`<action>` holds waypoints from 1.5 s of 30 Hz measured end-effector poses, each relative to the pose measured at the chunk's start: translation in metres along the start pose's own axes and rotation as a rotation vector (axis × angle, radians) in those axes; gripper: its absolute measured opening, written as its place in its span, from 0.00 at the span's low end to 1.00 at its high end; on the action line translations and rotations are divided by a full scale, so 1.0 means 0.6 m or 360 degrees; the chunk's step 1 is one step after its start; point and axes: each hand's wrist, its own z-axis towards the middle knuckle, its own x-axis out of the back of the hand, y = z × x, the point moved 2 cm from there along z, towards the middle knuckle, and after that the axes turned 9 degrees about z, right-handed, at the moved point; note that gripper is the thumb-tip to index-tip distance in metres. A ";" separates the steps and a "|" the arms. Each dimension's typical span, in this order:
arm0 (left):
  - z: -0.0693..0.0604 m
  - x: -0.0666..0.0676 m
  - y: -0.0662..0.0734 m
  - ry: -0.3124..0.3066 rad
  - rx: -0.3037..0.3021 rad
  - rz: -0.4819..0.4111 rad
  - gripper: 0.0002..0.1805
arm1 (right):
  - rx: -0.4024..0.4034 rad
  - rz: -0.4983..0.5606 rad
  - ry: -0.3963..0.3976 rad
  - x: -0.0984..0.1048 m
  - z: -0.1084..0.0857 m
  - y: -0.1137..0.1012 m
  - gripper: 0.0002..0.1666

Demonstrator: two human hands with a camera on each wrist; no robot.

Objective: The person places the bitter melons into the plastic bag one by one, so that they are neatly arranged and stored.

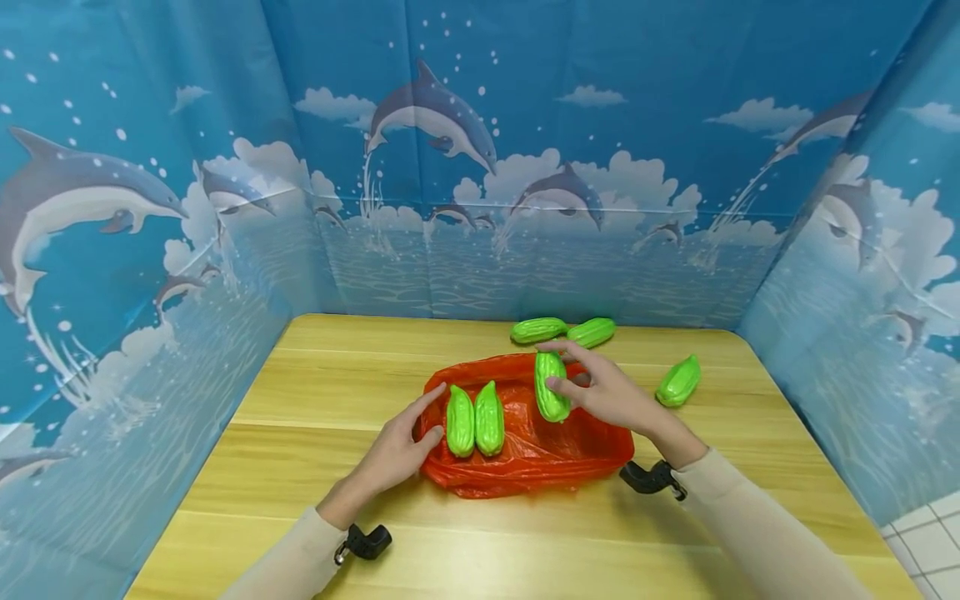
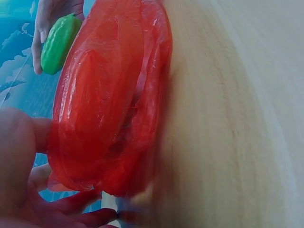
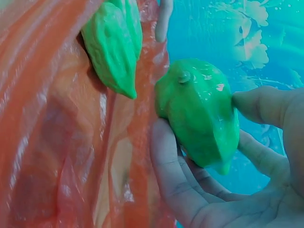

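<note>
A red plastic bag (image 1: pixel 525 479) lies spread on the table with its mouth facing up. Inside its left part, two green bitter melons (image 1: pixel 460 421) lie side by side, stems pointing away. Over the bag's right part, my right hand (image 1: pixel 603 396) holds another bitter melon (image 3: pixel 202 111) between thumb and fingers. My left hand (image 1: pixel 401 446) is at the bag's left end, its fingers spread and touching the plastic. In the left wrist view, the bag's side hides the melons inside it.
Two more bitter melons (image 1: pixel 538 330) lie behind the bag near the back edge of the wooden table (image 1: pixel 300 467). A single bitter melon (image 1: pixel 678 382) lies to the right. A blue dolphin-print curtain (image 1: pixel 480 250) encloses the back and sides.
</note>
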 end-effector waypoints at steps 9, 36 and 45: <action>0.003 0.002 0.003 -0.0020 -0.0001 -0.0001 0.41 | -0.0062 -0.0011 -0.0073 -0.022 0.010 -0.002 0.37; 0.021 0.010 0.017 -0.0083 -0.0040 0.0149 0.39 | -0.0289 -0.0158 -0.0141 -0.058 0.031 -0.002 0.43; 0.022 0.009 0.017 -0.0095 -0.0075 0.0166 0.39 | -0.0297 -0.0165 -0.0186 -0.072 0.038 0.000 0.44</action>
